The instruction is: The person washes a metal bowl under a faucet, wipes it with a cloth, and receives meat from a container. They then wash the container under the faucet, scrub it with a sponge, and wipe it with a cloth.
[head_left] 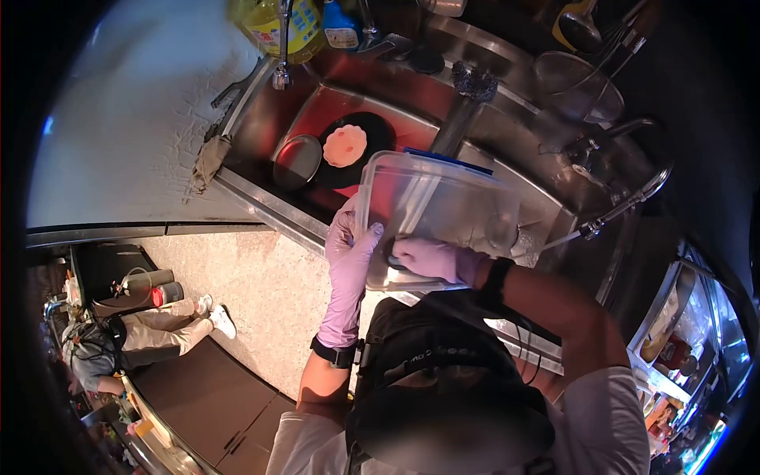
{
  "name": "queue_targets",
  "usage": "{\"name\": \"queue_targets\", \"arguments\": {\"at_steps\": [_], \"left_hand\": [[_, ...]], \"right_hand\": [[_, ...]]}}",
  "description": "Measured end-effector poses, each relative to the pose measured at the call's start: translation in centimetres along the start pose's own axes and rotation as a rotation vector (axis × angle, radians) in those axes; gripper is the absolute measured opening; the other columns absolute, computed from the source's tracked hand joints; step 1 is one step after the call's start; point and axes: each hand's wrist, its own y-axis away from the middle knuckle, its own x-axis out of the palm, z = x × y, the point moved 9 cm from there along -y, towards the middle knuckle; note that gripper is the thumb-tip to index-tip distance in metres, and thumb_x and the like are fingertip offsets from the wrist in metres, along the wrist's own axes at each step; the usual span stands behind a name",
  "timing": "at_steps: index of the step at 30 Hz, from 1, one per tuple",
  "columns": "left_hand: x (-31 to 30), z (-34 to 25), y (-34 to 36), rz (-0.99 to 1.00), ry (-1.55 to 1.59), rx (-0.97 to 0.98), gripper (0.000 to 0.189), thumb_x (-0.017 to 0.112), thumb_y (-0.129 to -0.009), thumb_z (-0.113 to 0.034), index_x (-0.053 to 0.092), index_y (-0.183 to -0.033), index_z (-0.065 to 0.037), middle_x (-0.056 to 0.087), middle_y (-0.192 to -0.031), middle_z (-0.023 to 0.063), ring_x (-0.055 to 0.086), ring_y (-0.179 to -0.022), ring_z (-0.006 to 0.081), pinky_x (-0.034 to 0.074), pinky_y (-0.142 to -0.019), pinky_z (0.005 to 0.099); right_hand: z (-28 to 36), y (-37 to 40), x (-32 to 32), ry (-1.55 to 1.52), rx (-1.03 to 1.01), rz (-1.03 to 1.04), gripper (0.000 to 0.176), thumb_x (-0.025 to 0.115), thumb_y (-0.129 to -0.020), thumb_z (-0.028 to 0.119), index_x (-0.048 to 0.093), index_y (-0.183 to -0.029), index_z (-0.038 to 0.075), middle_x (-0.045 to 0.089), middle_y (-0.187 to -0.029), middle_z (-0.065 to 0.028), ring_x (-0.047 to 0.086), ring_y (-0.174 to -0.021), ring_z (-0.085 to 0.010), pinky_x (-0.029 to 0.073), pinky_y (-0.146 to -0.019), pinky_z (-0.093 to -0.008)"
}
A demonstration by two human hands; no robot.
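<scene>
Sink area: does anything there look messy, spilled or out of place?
Nothing looks spilled or broken. The only untidy bit is a crumpled rag draped over the left rim of the sink. The clear plastic container is tilted, but the left hand grips it.

The plastic container (443, 210) is over the front rim of the sink (317, 103), with the left hand (348, 249) at its 9 o'clock and the right hand (435, 260) at 6. In the basin at 10 o'clock lies a plate (381, 134), with a metal dish (297, 161) to its left. A faucet (283, 47) stands at 11 o'clock and a strainer (574, 83) at 1.
</scene>
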Motion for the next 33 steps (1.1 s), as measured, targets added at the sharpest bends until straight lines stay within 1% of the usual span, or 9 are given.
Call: {"name": "queue_targets", "arguments": {"at_steps": [7, 10, 11, 15, 18, 21, 24, 26, 33], "left_hand": [[-2.5, 1.9, -0.5, -0.049, 0.222, -0.159, 0.024, 0.061, -0.085, -0.002, 0.059, -0.109, -0.002, 0.061, -0.091, -0.0006, 0.054, -0.077, 0.0062, 0.045, -0.073, 0.0204], [-3.0, 1.6, -0.8, -0.088, 0.204, -0.144, 0.022, 0.061, -0.085, -0.002, 0.06, -0.107, -0.003, 0.061, -0.089, -0.0015, 0.053, -0.076, 0.0058, 0.044, -0.072, 0.0193], [-3.6, 2.9, -0.8, -0.056, 0.175, -0.179, 0.022, 0.06, -0.085, -0.001, 0.061, -0.107, -0.003, 0.06, -0.089, -0.0028, 0.052, -0.076, 0.0051, 0.043, -0.072, 0.0185], [-2.8, 3.6, -0.4, -0.052, 0.099, -0.187, 0.02, 0.062, -0.084, -0.001, 0.062, -0.104, -0.005, 0.059, -0.087, -0.0043, 0.05, -0.075, 0.0039, 0.042, -0.073, 0.0191], [-3.4, 3.5, -1.0, -0.093, 0.205, -0.222, 0.017, 0.063, -0.084, -0.003, 0.063, -0.101, -0.005, 0.059, -0.087, -0.0043, 0.049, -0.074, 0.0035, 0.041, -0.071, 0.0187], [-4.1, 4.2, -1.3, -0.087, 0.184, -0.252, 0.008, 0.064, -0.084, -0.006, 0.062, -0.092, -0.007, 0.058, -0.082, -0.0049, 0.048, -0.072, 0.0025, 0.039, -0.066, 0.0177], [-3.8, 5.5, -1.0, -0.01, 0.151, -0.213, 0.008, 0.063, -0.086, -0.007, 0.057, -0.081, -0.008, 0.057, -0.079, -0.0044, 0.047, -0.07, 0.0032, 0.04, -0.065, 0.0189], [-2.6, 4.1, -0.3, -0.034, 0.223, -0.198, 0.007, 0.062, -0.086, -0.006, 0.056, -0.083, -0.007, 0.057, -0.079, -0.0033, 0.048, -0.07, 0.0048, 0.041, -0.068, 0.0202], [-2.3, 4.4, 0.8, 0.038, -0.067, -0.212, 0.027, 0.059, -0.076, 0.002, 0.05, -0.1, -0.006, 0.052, -0.094, 0.0013, 0.049, -0.082, 0.0075, 0.043, -0.077, 0.0245]], "right_hand": [[4.1, -4.1, -0.2, -0.964, 0.033, -0.296, 0.022, 0.05, -0.086, 0.018, 0.052, -0.098, 0.0, 0.059, -0.094, -0.0249, 0.059, -0.087, -0.0393, 0.046, -0.073, -0.0426], [4.5, -4.3, 1.1, -0.3, -0.04, -0.239, 0.021, 0.051, -0.086, 0.016, 0.052, -0.1, 0.0, 0.059, -0.092, -0.025, 0.059, -0.088, -0.0402, 0.046, -0.073, -0.0429], [4.1, -4.4, 2.7, -0.037, -0.047, -0.01, 0.019, 0.051, -0.082, 0.01, 0.053, -0.098, 0.001, 0.059, -0.088, -0.0238, 0.06, -0.087, -0.0391, 0.045, -0.074, -0.0449], [2.5, -0.9, 0.9, 0.301, -0.289, 0.03, 0.025, 0.055, -0.072, 0.008, 0.057, -0.096, 0.004, 0.06, -0.08, -0.0209, 0.062, -0.08, -0.0366, 0.047, -0.072, -0.0473], [-2.0, 0.7, -1.5, 0.579, -0.017, 0.293, 0.018, 0.052, -0.074, 0.013, 0.063, -0.085, 0.004, 0.061, -0.077, -0.0193, 0.063, -0.075, -0.0356, 0.048, -0.067, -0.0459], [1.5, 1.2, -3.4, 0.414, 0.058, 0.276, 0.019, 0.052, -0.075, 0.016, 0.063, -0.078, 0.0, 0.061, -0.076, -0.019, 0.062, -0.073, -0.0363, 0.048, -0.066, -0.0446], [1.7, -3.4, 1.2, 0.082, -0.195, 0.053, 0.02, 0.049, -0.08, 0.016, 0.053, -0.087, -0.001, 0.056, -0.083, -0.0206, 0.056, -0.075, -0.0314, 0.043, -0.068, -0.0422], [2.8, -4.4, 1.0, -0.025, 0.051, 0.044, 0.021, 0.048, -0.083, 0.016, 0.051, -0.094, -0.002, 0.055, -0.085, -0.0215, 0.054, -0.078, -0.0317, 0.043, -0.071, -0.0391], [3.2, -7.1, -6.0, -0.844, -0.024, -0.282, 0.029, 0.05, -0.082, 0.002, 0.045, -0.11, 0.006, 0.045, -0.098, 0.0001, 0.045, -0.089, -0.0119, 0.04, -0.079, -0.0246]]}}
